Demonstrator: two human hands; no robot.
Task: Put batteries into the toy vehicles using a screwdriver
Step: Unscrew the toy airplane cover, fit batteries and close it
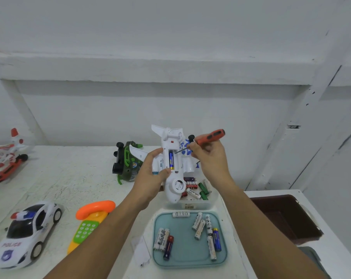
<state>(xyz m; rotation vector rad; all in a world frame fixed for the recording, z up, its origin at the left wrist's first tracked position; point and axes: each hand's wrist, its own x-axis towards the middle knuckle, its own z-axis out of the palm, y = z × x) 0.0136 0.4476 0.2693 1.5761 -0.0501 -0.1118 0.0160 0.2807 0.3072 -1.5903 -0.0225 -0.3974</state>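
My left hand (150,174) grips a white toy plane (173,186) held belly-up above the table. Its battery bay is uncovered and a blue battery (171,161) lies inside. My right hand (207,158) holds a red-handled screwdriver (209,136), whose tip points into the top of the bay. Loose batteries (198,225) lie on a teal lid (187,256) near me. More batteries (194,188) fill a clear box (210,201) under the plane. A small white cover plate (141,250) lies left of the lid.
A police car (27,232) and an orange toy phone (90,220) lie at the left. A green toy vehicle (127,161) sits behind the plane, a red-white helicopter (6,156) at far left. A dark brown bin (285,216) stands at the right.
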